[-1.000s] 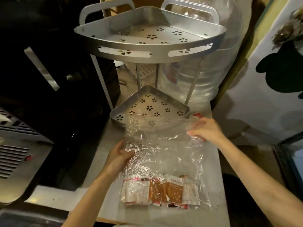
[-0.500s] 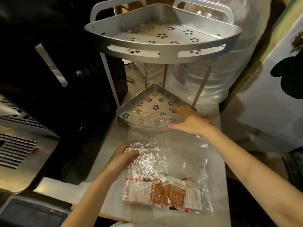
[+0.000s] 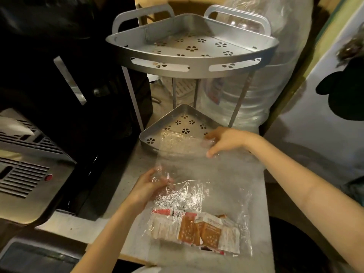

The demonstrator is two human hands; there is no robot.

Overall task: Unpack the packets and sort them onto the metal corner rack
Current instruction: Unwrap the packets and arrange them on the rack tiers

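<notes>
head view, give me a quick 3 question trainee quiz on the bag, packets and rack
1. True or false: packets already lie on the rack's lower shelf.
2. Where are the packets? A) top shelf B) inside the plastic bag C) on the floor
3. Which hand is at the bag's far open end, over the lower shelf?

Key:
1. False; only the bag's end overlaps it.
2. B
3. The right hand; the left hand grips the bag's near-left edge.

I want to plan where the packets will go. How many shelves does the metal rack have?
2. The upper shelf is at the top of the rack, with two handles behind it. The lower shelf stands on the counter, its front partly under the plastic bag.
</notes>
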